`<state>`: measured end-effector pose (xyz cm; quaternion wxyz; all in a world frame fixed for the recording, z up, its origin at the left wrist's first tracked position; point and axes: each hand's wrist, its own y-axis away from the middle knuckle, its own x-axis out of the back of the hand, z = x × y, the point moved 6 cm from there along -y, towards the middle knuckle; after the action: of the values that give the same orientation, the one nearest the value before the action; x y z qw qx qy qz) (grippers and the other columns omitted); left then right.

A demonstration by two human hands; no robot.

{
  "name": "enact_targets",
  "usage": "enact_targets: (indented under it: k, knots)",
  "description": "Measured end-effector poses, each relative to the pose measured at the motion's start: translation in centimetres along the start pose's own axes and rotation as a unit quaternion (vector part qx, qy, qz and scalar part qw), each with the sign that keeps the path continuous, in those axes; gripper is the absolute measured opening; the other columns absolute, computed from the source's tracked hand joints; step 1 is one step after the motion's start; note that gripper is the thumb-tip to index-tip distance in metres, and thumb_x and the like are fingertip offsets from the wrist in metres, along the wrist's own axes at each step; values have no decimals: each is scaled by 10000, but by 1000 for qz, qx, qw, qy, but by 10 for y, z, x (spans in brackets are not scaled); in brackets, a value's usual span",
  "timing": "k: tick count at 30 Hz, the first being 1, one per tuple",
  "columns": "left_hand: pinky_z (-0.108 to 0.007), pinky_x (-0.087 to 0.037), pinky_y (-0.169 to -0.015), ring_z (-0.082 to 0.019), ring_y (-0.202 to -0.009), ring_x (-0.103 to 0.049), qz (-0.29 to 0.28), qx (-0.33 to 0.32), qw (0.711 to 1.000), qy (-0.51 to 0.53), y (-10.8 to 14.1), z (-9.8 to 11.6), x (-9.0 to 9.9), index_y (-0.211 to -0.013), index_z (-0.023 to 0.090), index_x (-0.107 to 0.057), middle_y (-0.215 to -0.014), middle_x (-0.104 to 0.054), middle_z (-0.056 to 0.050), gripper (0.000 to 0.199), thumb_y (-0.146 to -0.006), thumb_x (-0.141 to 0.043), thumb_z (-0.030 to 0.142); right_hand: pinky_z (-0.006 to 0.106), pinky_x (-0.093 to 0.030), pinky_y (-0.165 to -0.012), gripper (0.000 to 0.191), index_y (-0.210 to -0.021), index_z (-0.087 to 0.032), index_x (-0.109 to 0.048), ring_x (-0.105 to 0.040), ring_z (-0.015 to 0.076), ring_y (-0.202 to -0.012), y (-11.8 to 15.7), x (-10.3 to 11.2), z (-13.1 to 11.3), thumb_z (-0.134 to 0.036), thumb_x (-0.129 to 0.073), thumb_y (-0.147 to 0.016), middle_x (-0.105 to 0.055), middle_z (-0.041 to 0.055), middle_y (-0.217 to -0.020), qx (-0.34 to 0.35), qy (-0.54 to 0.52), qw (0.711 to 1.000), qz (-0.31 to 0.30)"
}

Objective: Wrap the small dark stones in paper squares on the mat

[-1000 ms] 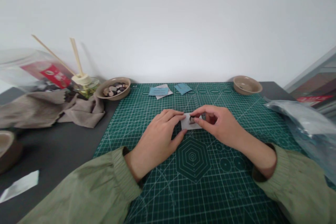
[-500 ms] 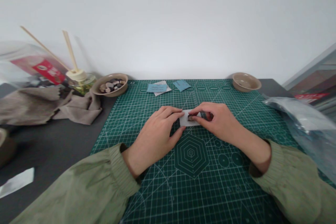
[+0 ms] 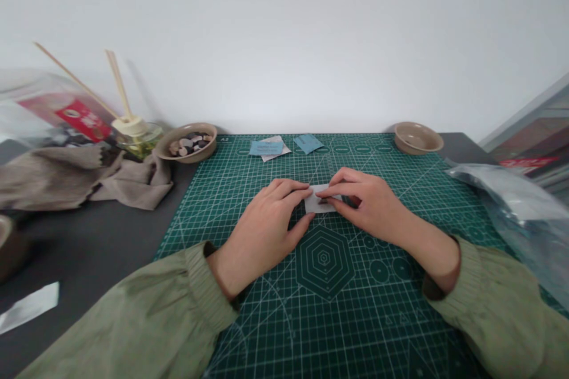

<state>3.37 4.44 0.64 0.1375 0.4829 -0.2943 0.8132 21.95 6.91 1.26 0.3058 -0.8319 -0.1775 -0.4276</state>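
Observation:
A small white wipe (image 3: 313,206) lies flat on the green cutting mat (image 3: 329,331). My left hand (image 3: 272,219) rests at the wipe's left edge, fingertips on its upper corner and thumb by the lower one, spread apart. Over the wipe's right part, my right hand (image 3: 368,201) pinches a small dark pebble (image 3: 322,201) between thumb and forefinger, low against the wipe. The fingers partly cover the pebble.
At the back left stands a brown bowl (image 3: 208,145) of pebbles; another brown bowl (image 3: 418,145) stands back right. Torn blue-and-white packets (image 3: 267,148) lie at the mat's far edge. A grey cloth (image 3: 57,180), reed diffuser (image 3: 128,127) and clear plastic bag (image 3: 524,207) flank the mat.
My right fingers have shifted slightly on the pebble, which now shows as a thinner dark sliver. My left hand has stayed in place on the wipe.

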Motion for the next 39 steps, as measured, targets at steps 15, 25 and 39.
enact_targets:
  k: [15, 25, 39]
  knots:
    - [-534, -534, -1144, -306, -1298, -615, 2, 0, 1000, 4, 0, 0, 0, -1372, 181, -698, -1385, -698, -108, 364, -1015, -689, 252, 294, -487, -720, 217, -1221, -220, -748, -720, 181, -925, 1, 0, -7, -198, -660, -1024, -742, 43, -1169, 77, 112, 990, -24]
    - [-515, -550, -1143, -298, -1267, -643, 14, -21, 1000, -3, -3, 0, 1, -1301, 156, -741, -1299, -751, -104, 291, -1036, -660, 244, 297, -464, -659, 158, -1154, -158, -743, -731, 188, -884, -4, -1, -19, -173, -640, -1035, -744, 82, -1169, 117, 171, 976, -62]
    - [-503, -560, -1147, -293, -1303, -631, 12, -20, 1000, 14, -3, -5, -1, -1312, 181, -750, -1311, -767, -87, 303, -1035, -661, 267, 304, -477, -696, 151, -1144, -152, -752, -719, 195, -901, -8, 2, -19, -172, -645, -1039, -741, 84, -1171, 106, 164, 978, -80]
